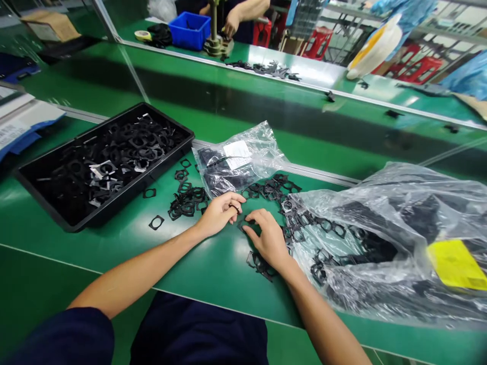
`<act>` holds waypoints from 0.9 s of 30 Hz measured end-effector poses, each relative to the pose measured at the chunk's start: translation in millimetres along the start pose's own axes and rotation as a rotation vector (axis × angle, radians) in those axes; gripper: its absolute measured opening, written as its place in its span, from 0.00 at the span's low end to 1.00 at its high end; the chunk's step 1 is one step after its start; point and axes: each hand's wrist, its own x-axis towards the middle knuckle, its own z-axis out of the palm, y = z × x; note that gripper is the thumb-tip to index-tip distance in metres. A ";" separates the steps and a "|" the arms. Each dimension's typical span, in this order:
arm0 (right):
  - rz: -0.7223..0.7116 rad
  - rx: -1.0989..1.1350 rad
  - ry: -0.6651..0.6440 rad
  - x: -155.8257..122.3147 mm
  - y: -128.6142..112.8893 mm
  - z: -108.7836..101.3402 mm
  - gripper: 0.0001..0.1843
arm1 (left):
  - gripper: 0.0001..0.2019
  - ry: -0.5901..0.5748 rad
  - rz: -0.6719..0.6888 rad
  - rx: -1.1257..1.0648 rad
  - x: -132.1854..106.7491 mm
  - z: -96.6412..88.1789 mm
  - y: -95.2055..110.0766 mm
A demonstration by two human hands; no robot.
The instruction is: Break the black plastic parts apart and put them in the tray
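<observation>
My left hand (221, 215) is closed, and the dark edge of a small black plastic frame shows between its fingers. Just right of it, my right hand (267, 237) has thumb and fingertips around another thin black frame (242, 223), low over the green table. Loose black frames with round holes (186, 202) lie in a pile left of my left hand. More black frames (272, 187) are spread behind my hands, and a few (261, 266) rest beneath my right wrist. A transparent bag (243, 157) with a white label and black parts inside lies just beyond my left hand.
A black tray (110, 162) heaped with black parts stands at left. On the right lies a large transparent bag (399, 243) with a yellow label (456, 263), black frames at its mouth. Behind the low divider are a blue bin (189, 31) and a co-worker's hand (233, 21).
</observation>
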 end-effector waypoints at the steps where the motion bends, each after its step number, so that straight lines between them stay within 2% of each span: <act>1: 0.018 0.018 0.001 -1.2 0.6 -0.1 0.10 | 0.15 0.003 0.001 -0.008 -2.6 -0.5 -0.5; 4: 0.059 0.042 -0.008 -3.3 2.4 0.1 0.17 | 0.15 -0.005 -0.011 0.016 -8.1 -1.6 -1.8; 7: 0.049 -0.002 -0.028 -4.9 3.3 -0.2 0.12 | 0.15 -0.035 0.005 0.066 -10.6 -2.0 -4.2; 12: 0.038 -0.089 -0.015 -7.5 2.3 -4.0 0.08 | 0.08 -0.027 0.109 0.195 -12.9 -1.6 -8.3; 16: 0.076 -0.037 0.007 -7.7 2.4 -5.6 0.06 | 0.08 0.001 0.320 0.457 -14.8 -2.3 -10.8; 20: 0.096 0.025 -0.013 -6.0 1.9 -4.8 0.06 | 0.14 -0.074 0.488 0.750 -16.7 -2.8 -14.5; 24: 0.109 0.080 -0.008 -3.8 -1.2 -4.7 0.06 | 0.13 -0.124 0.571 0.974 -15.8 -3.8 -20.3; 27: 0.196 0.267 0.018 -1.8 -4.6 -5.9 0.05 | 0.10 -0.132 0.578 1.075 -14.1 -6.7 -21.6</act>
